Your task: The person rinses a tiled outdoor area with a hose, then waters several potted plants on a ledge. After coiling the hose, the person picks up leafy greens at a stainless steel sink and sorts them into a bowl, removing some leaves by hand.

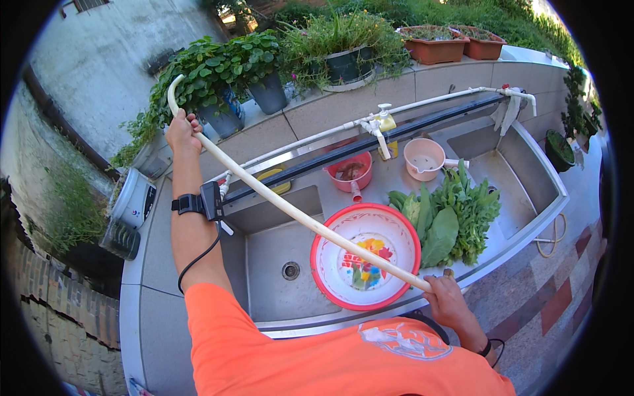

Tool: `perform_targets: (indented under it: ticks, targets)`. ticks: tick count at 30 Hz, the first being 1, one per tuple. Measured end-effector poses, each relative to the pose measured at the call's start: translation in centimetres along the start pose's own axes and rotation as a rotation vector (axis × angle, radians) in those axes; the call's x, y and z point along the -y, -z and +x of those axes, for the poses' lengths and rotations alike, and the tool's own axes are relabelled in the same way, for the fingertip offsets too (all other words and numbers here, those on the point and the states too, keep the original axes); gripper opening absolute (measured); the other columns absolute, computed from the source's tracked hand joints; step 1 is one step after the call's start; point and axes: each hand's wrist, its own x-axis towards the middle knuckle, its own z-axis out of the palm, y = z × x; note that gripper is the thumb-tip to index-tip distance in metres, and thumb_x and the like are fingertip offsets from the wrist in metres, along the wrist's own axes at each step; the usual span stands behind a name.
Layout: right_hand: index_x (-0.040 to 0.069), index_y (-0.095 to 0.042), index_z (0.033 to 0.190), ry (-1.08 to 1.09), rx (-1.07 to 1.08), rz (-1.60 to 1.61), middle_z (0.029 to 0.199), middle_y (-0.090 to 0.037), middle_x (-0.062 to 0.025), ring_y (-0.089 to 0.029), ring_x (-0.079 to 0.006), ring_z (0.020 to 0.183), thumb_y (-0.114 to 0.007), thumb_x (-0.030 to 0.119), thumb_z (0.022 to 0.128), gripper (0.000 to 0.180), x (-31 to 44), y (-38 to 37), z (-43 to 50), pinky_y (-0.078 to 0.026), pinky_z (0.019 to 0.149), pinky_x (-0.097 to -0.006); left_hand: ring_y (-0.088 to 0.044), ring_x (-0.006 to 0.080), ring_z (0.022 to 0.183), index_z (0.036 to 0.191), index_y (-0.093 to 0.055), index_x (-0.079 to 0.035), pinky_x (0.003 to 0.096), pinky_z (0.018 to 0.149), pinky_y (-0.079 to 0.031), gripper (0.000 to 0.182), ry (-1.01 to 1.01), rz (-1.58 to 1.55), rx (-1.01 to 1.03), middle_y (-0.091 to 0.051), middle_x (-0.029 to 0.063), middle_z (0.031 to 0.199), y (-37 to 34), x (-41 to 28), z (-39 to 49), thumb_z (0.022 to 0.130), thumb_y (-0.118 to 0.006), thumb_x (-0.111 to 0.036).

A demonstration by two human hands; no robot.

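A long pale hose or flexible pipe (297,213) runs diagonally across the view, its upper end curved like a hook. My left hand (184,131) is closed around it just below the curved end, beside potted plants. Near its lower end my right hand (446,297) grips it, with a small brownish tip showing by the fingers. Beneath the hose lies a red-rimmed white enamel-style basin (321,277) with a colourful pattern on its bottom. Leafy green vegetables (463,213) are heaped to the right of the basin, on the steel counter.
A steel sink bowl (277,257) lies left of the basin, another (510,183) at the right. A red dipper (365,180) and pink dipper (425,153) stand behind. White water pipe with a tap (379,131) crosses the back. Flowerpots (436,47) line the ledge.
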Motion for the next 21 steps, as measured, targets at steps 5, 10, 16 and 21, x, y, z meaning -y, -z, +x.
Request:
perform_targets:
  ticks: [5, 10, 16, 21]
  targets:
    - [-0.003, -0.059, 0.125, -0.007, 0.010, 0.013, 0.086, -0.061, -0.0172, -0.058, -0.0379, 0.080, -0.070, 0.009, 0.090, 0.039, -0.1, 0.0, -0.2, -0.041, 0.074, -0.0475, -0.051, 0.0125, 0.057, 0.107, -0.057, -0.003, 0.0270, 0.045, -0.039, 0.018, -0.004, 0.048, 0.004, -0.062, 0.0088, 0.082, 0.0, -0.1, -0.1, 0.104, -0.062, -0.020]
    - [-0.001, -0.060, 0.124, -0.028, 0.002, 0.032, 0.092, -0.063, -0.0180, -0.058, -0.0408, 0.085, -0.072, 0.008, 0.088, 0.039, -0.4, 0.1, -0.5, -0.043, 0.078, -0.0498, -0.052, 0.0127, 0.058, 0.110, -0.057, -0.002, 0.0266, 0.045, -0.040, 0.019, 0.013, 0.080, -0.025, -0.062, 0.0091, 0.083, -0.1, -0.2, -0.6, 0.104, -0.061, -0.020]
    - [-0.001, -0.060, 0.125, -0.056, 0.020, 0.027, 0.093, -0.063, -0.0174, -0.058, -0.0406, 0.085, -0.072, 0.009, 0.088, 0.040, -0.9, 0.2, -1.0, -0.043, 0.078, -0.0499, -0.052, 0.0128, 0.058, 0.112, -0.058, -0.002, 0.0263, 0.045, -0.040, 0.020, 0.001, 0.081, -0.016, -0.062, 0.0094, 0.083, -0.1, 0.1, -1.0, 0.104, -0.061, -0.020]
    - [-0.001, -0.060, 0.125, -0.056, 0.015, 0.028, 0.092, -0.063, -0.0178, -0.059, -0.0406, 0.087, -0.072, 0.009, 0.088, 0.040, -1.2, 0.4, -1.2, -0.044, 0.079, -0.0499, -0.053, 0.0132, 0.058, 0.112, -0.058, -0.002, 0.0265, 0.045, -0.040, 0.019, 0.000, 0.093, 0.002, -0.062, 0.0096, 0.084, -0.1, 0.1, -1.1, 0.105, -0.061, -0.019]
